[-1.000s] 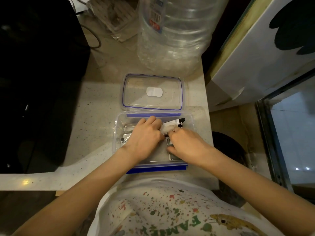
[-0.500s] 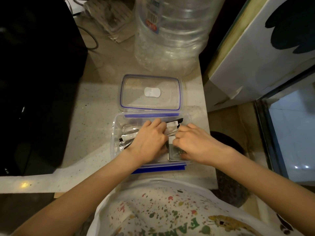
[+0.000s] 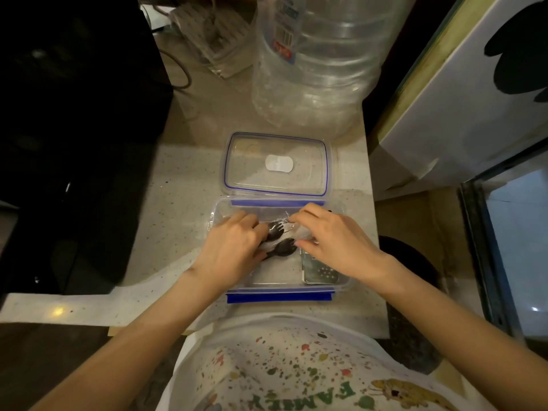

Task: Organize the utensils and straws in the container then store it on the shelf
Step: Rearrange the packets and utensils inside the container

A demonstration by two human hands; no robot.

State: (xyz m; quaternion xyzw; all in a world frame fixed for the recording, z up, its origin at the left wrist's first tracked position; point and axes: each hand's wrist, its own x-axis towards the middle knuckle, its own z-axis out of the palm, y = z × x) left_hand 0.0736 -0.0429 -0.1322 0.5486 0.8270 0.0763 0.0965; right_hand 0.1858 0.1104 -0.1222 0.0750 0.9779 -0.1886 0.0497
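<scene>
1. A clear plastic container (image 3: 221,215) with blue clips sits on a speckled countertop (image 3: 178,179), right in front of the person, near the counter's front edge.
2. Its lid (image 3: 275,164), clear with a blue seal line and a white oval patch at the centre, lies flat on the counter just behind the container, touching or almost touching its far rim.
3. Both hands are inside the container.
4. The left hand (image 3: 234,250) is palm down over the left half, fingers curled together over the handles of two black sporks (image 3: 280,237); the spork heads stick out to the right of the fingers, one above the other.
5. The right hand (image 3: 335,241) hovers palm down over the right half, fingers bent and slightly spread; the fingertips pinch a bit of crinkled clear wrapping (image 3: 286,219) beside the upper spork head.
6. A shiny flat metal piece (image 3: 318,269) with small holes lies in the container's near right corner, partly under the right wrist.
7. A large clear water bottle (image 3: 314,63) stands on the counter behind the lid.
8. A dark appliance (image 3: 74,114) fills the left side.
</scene>
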